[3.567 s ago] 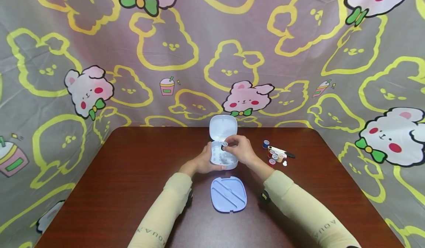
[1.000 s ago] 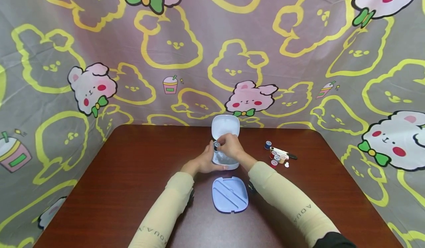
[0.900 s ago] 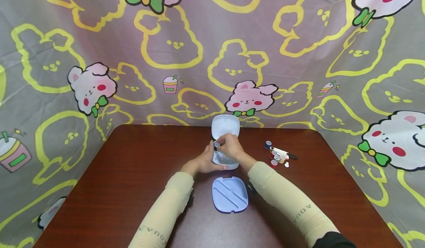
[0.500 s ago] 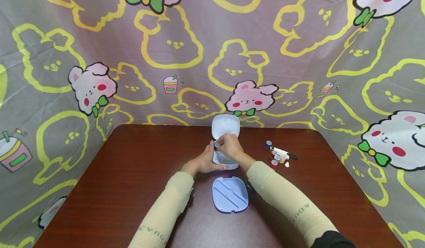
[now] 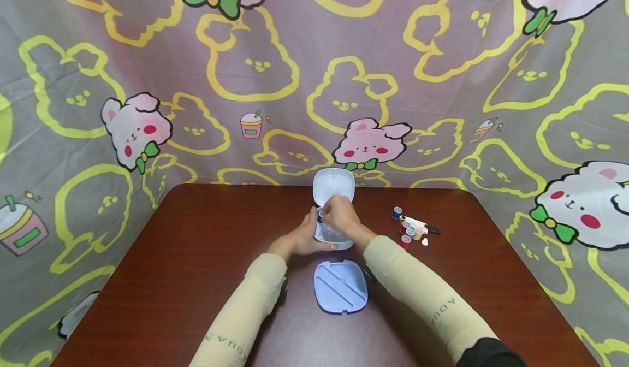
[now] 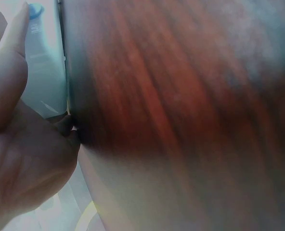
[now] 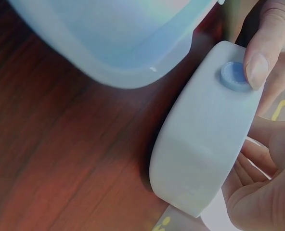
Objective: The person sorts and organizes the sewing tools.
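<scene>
In the head view, a pale blue sewing box (image 5: 340, 245) stands at the table's middle with its lid (image 5: 334, 185) raised at the back. My left hand (image 5: 303, 237) grips the box from the left, its thumb along the front. That thumb lies on the round blue button (image 7: 235, 76) in the right wrist view. My right hand (image 5: 342, 214) reaches over the box and pinches a dark thread spool (image 5: 321, 217) at the back left inside it. Small pegs show on the box floor; the back right of the interior is hidden by the hand.
In front of the box lies a blue tray (image 5: 341, 287) with diagonal ridges. On the right are a blue spool (image 5: 396, 212), a white-and-black tool (image 5: 417, 224), a red spool (image 5: 405, 241), several other spools and a small white piece (image 5: 425, 242).
Since the oldest frame, my right hand has moved left with the dark spool, from over the box's middle to its back left. It has barely shifted in the last second. The left hand keeps its grip.
</scene>
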`<action>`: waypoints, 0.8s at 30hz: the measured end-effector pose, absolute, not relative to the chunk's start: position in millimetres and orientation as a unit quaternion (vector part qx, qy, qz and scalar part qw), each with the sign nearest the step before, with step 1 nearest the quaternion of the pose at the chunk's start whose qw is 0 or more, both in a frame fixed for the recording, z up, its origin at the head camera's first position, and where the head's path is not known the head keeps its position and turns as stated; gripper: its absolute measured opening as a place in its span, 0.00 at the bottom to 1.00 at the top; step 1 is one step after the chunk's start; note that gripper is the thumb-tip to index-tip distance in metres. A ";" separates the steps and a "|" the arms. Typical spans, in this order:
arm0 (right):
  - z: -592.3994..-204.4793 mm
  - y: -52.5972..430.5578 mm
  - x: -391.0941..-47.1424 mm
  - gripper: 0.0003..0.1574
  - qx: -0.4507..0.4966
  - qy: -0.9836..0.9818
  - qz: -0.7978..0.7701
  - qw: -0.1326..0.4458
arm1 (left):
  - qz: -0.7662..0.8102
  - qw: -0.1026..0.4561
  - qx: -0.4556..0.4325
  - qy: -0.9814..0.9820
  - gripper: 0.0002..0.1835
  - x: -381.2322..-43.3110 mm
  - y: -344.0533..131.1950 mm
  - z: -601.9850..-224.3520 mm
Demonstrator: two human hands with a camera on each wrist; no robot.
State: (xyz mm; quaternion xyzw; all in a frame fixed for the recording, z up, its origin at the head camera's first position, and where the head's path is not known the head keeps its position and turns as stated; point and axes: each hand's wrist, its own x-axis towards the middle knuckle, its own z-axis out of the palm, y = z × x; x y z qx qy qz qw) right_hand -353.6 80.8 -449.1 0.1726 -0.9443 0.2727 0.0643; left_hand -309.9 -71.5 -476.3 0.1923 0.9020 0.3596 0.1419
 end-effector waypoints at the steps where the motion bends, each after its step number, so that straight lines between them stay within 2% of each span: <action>1: -449.2 80.6 -354.0 0.07 0.172 -0.945 0.272 0.063 | 0.359 0.143 0.192 0.902 0.71 -310.2 -71.6 -476.2; 12: -444.6 77.5 -356.2 0.02 0.164 -0.952 0.253 0.055 | 0.361 0.131 0.196 0.902 0.70 -310.5 -70.9 -477.0; 20: -440.3 72.2 -358.0 0.16 0.157 -0.960 0.226 0.056 | 0.372 0.139 0.194 0.897 0.70 -310.7 -71.9 -477.7; 24: -438.1 69.6 -357.6 0.18 0.148 -0.964 0.215 0.045 | 0.372 0.139 0.197 0.897 0.70 -310.2 -72.4 -478.3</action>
